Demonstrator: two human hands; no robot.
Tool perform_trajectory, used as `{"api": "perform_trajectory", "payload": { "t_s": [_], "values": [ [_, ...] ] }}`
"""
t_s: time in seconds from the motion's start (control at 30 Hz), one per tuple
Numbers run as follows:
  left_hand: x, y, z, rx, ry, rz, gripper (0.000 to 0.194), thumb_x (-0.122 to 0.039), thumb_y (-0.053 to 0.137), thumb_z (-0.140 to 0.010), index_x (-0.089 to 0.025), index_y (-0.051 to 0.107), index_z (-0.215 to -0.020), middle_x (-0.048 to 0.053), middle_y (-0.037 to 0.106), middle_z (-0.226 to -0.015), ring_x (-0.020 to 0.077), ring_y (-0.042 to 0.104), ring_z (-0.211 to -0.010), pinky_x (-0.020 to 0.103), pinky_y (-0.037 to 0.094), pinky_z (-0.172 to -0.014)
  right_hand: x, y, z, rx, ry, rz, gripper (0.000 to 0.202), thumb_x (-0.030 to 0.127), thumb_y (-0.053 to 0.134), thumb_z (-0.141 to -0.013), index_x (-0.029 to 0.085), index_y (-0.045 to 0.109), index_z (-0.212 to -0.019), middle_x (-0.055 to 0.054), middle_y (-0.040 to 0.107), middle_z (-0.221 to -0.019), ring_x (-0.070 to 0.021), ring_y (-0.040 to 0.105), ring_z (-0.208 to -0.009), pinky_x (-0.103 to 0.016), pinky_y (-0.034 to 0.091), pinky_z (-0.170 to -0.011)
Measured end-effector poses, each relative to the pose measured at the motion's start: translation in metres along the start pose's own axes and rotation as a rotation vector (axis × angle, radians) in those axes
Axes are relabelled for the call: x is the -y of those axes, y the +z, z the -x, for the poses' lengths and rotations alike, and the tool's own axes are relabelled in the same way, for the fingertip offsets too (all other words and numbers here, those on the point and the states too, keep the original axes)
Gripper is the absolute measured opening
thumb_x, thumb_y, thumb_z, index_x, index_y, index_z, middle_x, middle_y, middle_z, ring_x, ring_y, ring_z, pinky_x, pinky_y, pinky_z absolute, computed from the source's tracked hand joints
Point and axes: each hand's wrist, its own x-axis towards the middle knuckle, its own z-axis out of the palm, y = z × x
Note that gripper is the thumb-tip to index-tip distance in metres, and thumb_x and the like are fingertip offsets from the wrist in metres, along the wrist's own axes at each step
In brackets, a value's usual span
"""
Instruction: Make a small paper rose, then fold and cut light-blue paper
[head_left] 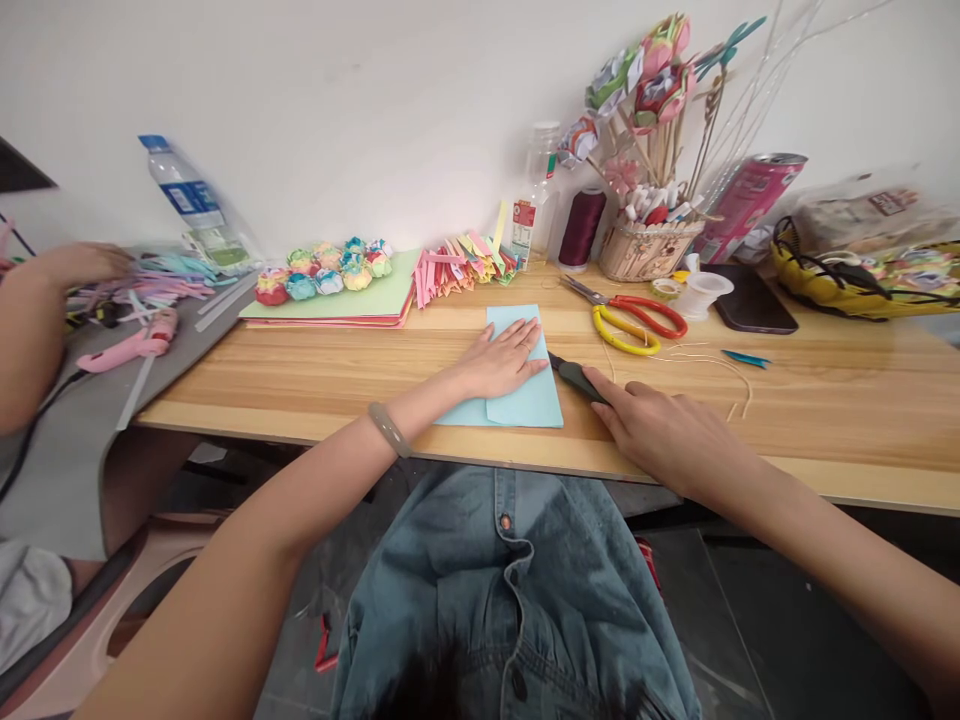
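Observation:
A folded light blue paper [525, 400] lies near the table's front edge, its top layer partly covering a lower one that shows at the left. My left hand [504, 362] rests flat on it with the fingers stretched out. Just right of the paper, my right hand [664, 425] is closed on the dark handle of a knife-like tool [581, 380]. The dark tip of this tool is at the paper's right edge; whether it touches the paper, I cannot tell.
Scissors [630, 318], loose thread and a phone [754, 298] lie to the right. Stacked coloured sheets [397, 290] bear paper balls behind. A bottle [541, 190] and flower basket [651, 250] stand at the wall. Another person's arm [34, 300] and a pink glue gun [131, 343] are left.

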Motion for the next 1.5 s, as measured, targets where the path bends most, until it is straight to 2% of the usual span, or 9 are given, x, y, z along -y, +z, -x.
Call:
{"api": "perform_trajectory", "payload": {
  "t_s": [0.43,0.63,0.9,1.07,1.23,1.3,1.37,1.43,1.5],
  "values": [
    [-0.002,-0.001,0.001,-0.014,-0.004,0.011,0.068,-0.053,0.009,-0.090,-0.012,0.009,-0.145,0.007,0.006,-0.154,0.0190,0.006,-0.142,0.047,0.007,-0.114,-0.007,-0.004,-0.041,-0.037,0.030,-0.054,0.048,0.033,0.024,-0.093,0.017,0.034,-0.137,-0.017,0.067,-0.098,-0.0333,0.064,-0.085,-0.037,0.043,-0.061],
    [0.001,0.002,0.000,-0.026,0.007,0.013,0.069,-0.054,0.008,-0.089,-0.014,0.007,-0.145,0.006,0.007,-0.154,0.0184,0.006,-0.142,0.048,0.006,-0.113,-0.013,-0.005,-0.074,-0.054,0.047,-0.078,0.048,0.035,0.022,-0.093,0.018,0.036,-0.136,-0.018,0.065,-0.106,-0.0324,0.062,-0.093,-0.039,0.043,-0.069],
    [0.002,0.003,-0.001,-0.049,0.030,0.019,0.071,-0.056,0.007,-0.089,-0.012,0.011,-0.144,0.006,0.009,-0.153,0.0191,0.008,-0.142,0.049,0.007,-0.113,-0.012,-0.001,-0.110,-0.140,0.105,-0.094,0.050,0.034,0.025,-0.092,0.011,0.034,-0.136,-0.022,0.063,-0.104,-0.0327,0.061,-0.091,-0.040,0.044,-0.069],
    [0.002,0.004,0.000,-0.084,0.035,0.030,0.067,-0.054,0.009,-0.090,-0.014,0.016,-0.144,0.006,0.015,-0.153,0.0186,0.011,-0.141,0.049,0.010,-0.113,0.003,-0.006,-0.091,-0.300,0.068,-0.085,0.051,0.033,0.024,-0.093,0.007,0.034,-0.136,-0.027,0.049,-0.124,-0.0365,0.049,-0.111,-0.047,0.042,-0.081],
    [0.004,0.006,0.003,-0.203,0.022,0.059,0.063,-0.048,0.009,-0.092,-0.013,0.011,-0.144,0.008,0.006,-0.154,0.0189,0.001,-0.142,0.044,0.011,-0.113,0.019,-0.001,-0.045,-0.321,-0.240,-0.091,0.057,0.048,0.027,-0.093,0.009,0.042,-0.133,-0.017,0.042,-0.139,-0.0236,0.039,-0.127,-0.035,0.032,-0.103],
    [0.004,0.006,0.004,-0.291,0.030,0.072,0.064,-0.048,0.012,-0.092,-0.012,0.010,-0.144,0.008,0.003,-0.154,0.0207,-0.004,-0.141,0.044,0.009,-0.114,0.023,0.012,-0.025,-0.316,-0.322,-0.085,0.069,0.056,0.034,-0.088,0.007,0.039,-0.136,-0.021,0.034,-0.144,-0.0273,0.031,-0.133,-0.039,0.031,-0.105],
    [0.005,0.007,0.004,-0.347,0.037,0.097,0.063,-0.048,0.014,-0.092,-0.013,0.011,-0.144,0.008,0.005,-0.154,0.0218,-0.004,-0.141,0.046,0.008,-0.114,0.025,0.026,-0.007,-0.351,-0.433,-0.098,0.077,0.060,0.041,-0.084,0.000,0.043,-0.132,-0.027,0.036,-0.140,-0.0341,0.032,-0.132,-0.047,0.033,-0.104],
    [0.005,0.007,0.004,-0.373,0.024,0.123,0.062,-0.047,0.015,-0.092,-0.013,0.010,-0.144,0.009,0.008,-0.154,0.0216,-0.001,-0.142,0.046,0.010,-0.113,0.027,0.037,0.009,-0.433,-0.451,-0.123,0.071,0.051,0.050,-0.083,-0.002,0.044,-0.130,-0.028,0.041,-0.136,-0.0356,0.036,-0.129,-0.050,0.037,-0.101],
    [0.005,0.006,0.004,-0.401,0.004,0.137,0.063,-0.048,0.015,-0.092,-0.013,0.010,-0.144,0.010,0.011,-0.153,0.0214,0.001,-0.142,0.045,0.011,-0.114,0.028,0.042,0.024,-0.524,-0.458,-0.223,0.043,0.031,0.047,-0.090,0.004,0.055,-0.121,-0.022,0.054,-0.127,-0.0294,0.047,-0.122,-0.046,0.040,-0.100]
  ]
}}
